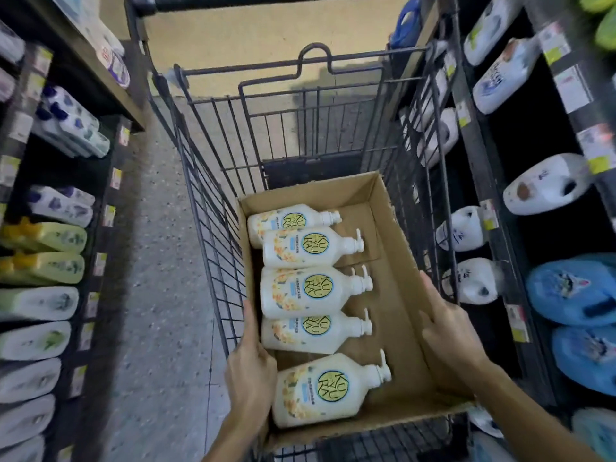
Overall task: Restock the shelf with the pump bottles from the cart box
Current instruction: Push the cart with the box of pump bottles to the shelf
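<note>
An open cardboard box [393, 248] sits in a black wire cart [213, 181]. Several cream pump bottles with round yellow labels lie on their sides along the box's left half, pumps pointing right; the nearest bottle [326, 390] is at the front, another [310, 293] in the middle. My left hand [248, 371] grips the box's left wall, fingers over the rim. My right hand [446, 328] holds the box's right wall, fingers spread along the flap. Neither hand touches a bottle.
Dark shelves flank the narrow aisle. The left shelf [50, 248] holds white, green and yellow bottles lying in rows. The right shelf [540, 195] holds white jugs and blue packs [573, 288]. Speckled floor [156, 261] runs left of the cart.
</note>
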{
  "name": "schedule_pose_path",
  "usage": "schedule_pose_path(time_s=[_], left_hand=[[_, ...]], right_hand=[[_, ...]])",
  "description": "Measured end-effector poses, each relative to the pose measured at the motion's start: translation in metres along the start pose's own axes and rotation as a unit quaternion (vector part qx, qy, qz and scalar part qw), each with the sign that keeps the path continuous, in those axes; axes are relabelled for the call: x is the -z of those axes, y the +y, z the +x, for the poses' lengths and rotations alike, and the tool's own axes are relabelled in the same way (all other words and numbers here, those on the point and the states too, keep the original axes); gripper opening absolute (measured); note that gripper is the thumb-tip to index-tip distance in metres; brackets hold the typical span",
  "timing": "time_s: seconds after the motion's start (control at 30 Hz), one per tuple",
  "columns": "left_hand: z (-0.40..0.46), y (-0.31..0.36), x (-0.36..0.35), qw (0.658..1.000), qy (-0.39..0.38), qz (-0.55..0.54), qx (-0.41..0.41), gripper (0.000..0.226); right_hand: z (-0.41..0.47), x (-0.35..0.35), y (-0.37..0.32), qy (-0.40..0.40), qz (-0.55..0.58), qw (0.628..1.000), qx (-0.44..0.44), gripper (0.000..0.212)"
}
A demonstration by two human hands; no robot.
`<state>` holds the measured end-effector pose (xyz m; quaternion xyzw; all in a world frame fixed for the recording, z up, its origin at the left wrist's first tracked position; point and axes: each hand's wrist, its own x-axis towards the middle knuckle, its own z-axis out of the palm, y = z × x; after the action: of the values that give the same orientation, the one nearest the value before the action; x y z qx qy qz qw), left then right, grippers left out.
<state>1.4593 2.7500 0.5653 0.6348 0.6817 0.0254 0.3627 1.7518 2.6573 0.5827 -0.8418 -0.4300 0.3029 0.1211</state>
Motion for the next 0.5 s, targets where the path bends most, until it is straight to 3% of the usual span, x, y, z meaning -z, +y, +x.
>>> schedule_pose_path(time_s=[0.23,0.4,0.5], left_hand=[[0.016,-0.014,-0.052,0.999,-0.015,0.003,0.038,0.107],[0.049,-0.033,-0.095,0.998,0.007,-0.040,0.054,0.100],[0.055,-0.045,-0.118,0.997,0.009,-0.002,0.077,0.100]], right_hand=[[0.025,-0.045,0.026,-0.044,-0.017,0.999,0.004,0.089],[0.047,-0.090,0.052,-0.022,0.005,1.000,0.005,0.091],[0.053,-0.120,0.067,-0.020,0.003,1.000,-0.015,0.088]])
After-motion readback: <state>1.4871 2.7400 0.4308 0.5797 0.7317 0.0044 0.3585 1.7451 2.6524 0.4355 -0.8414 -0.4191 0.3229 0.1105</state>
